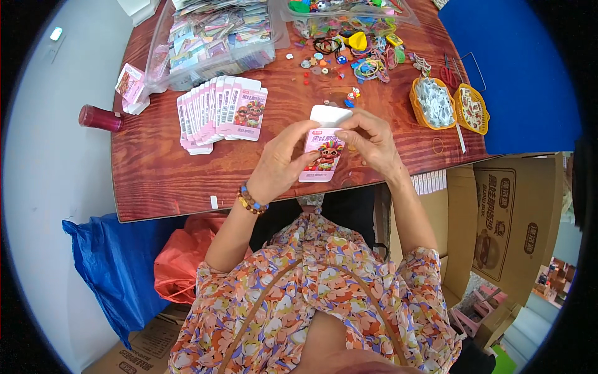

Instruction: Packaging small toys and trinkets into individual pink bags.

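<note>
Landmark: the reddish-brown wooden table (156,181), its near edge running just above the person's lap.
Held thing: a small pink cardboard packet with a cartoon figure and a white top flap (323,149), lifted over the near edge of the table, a little right of its middle.
Long axis: the packet stands nearly upright, tilted slightly, flap end pointing toward the far side of the table.
Left hand (280,167): curled, thumb and fingers pinching the packet's left side; a beaded bracelet (250,201) sits on the wrist.
Right hand (372,142): fingers drawn together, pinching the packet's upper right edge just below the flap; it is the hand nearer the flap.
Left of the packet: a fanned row of matching pink packets (221,112) lies flat on the table, well apart from both hands.
Beyond the packet: scattered small colourful trinkets (349,59).
Right of the packet: two yellow oval baskets (448,106) near the table's right edge.
Open room: bare wood lies between the fanned row and the hands.
</note>
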Action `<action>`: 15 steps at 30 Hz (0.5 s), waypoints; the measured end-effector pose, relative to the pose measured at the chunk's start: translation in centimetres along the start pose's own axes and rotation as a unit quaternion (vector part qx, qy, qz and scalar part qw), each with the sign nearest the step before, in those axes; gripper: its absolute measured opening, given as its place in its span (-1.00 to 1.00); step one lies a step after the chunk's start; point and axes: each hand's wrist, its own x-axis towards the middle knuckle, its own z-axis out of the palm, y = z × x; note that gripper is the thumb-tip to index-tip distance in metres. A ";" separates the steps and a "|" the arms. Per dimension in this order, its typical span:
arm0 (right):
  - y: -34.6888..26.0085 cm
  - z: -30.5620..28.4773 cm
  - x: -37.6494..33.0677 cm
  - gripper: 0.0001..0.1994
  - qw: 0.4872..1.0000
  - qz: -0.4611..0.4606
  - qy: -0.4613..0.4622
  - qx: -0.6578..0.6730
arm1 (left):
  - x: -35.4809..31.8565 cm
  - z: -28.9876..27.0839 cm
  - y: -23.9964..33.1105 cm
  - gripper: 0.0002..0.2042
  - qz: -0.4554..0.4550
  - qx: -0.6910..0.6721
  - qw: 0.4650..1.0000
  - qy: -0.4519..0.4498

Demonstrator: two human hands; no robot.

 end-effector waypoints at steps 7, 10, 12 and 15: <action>-3.6 1.7 0.1 -0.92 0.978 0.093 0.099 0.157 | -0.4 0.2 0.4 -0.53 -0.066 -0.109 0.992 -0.024; -3.4 -0.3 1.3 -0.80 0.988 0.130 0.073 0.028 | -0.4 0.3 1.4 -0.50 -0.062 -0.103 0.992 -0.046; -3.2 -1.2 1.9 -0.81 0.982 0.167 0.035 0.079 | -0.6 0.5 1.6 -0.49 -0.064 -0.086 0.992 -0.063; -3.6 -1.8 1.9 -0.85 0.971 0.219 -0.021 0.089 | -0.7 1.0 1.2 -0.52 -0.057 -0.128 0.990 -0.027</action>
